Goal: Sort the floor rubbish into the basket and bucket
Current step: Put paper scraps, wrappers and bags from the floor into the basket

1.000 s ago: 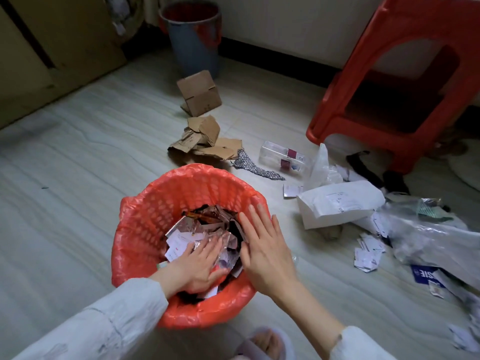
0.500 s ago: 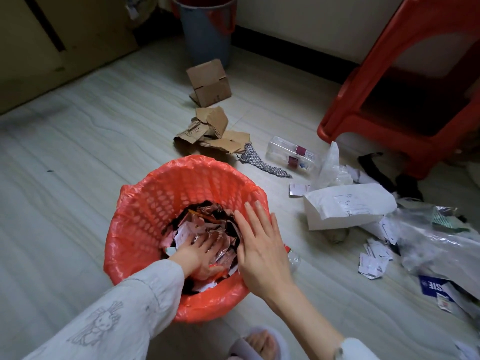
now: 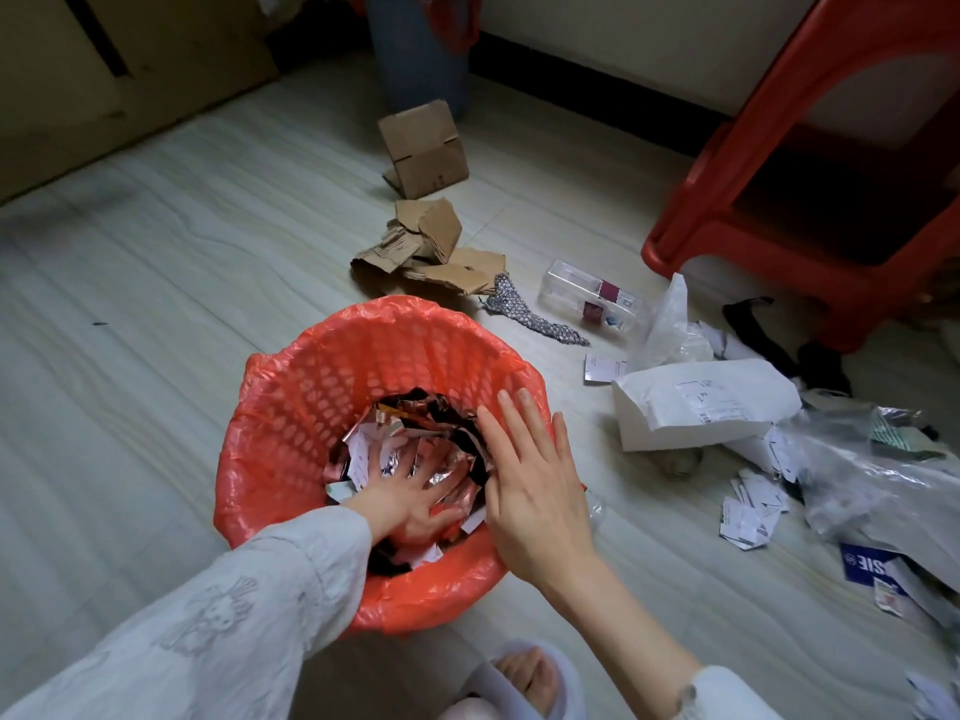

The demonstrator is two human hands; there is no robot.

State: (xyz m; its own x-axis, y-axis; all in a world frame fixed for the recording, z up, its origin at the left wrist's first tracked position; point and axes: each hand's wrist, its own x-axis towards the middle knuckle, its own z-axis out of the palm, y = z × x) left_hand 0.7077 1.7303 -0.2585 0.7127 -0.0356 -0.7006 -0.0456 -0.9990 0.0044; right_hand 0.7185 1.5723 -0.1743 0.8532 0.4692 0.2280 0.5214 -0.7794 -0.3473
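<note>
Head view: basket in front, bucket far back.
Left hand: flat, fingers spread, pressing wrappers down.
Right hand: flat, empty, at rim.
Handling: wrappers probably light, springy; press the centre.

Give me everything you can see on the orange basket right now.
The basket stands upright on the pale floor, in front of the person. It is round, with lattice walls, lined by a thin orange plastic bag folded over its rim. Inside lies a heap of foil wrappers and paper scraps, filling the bottom part. The left hand presses flat on that heap, fingers spread. The right hand is open over the near right rim; contact with it cannot be told.
</note>
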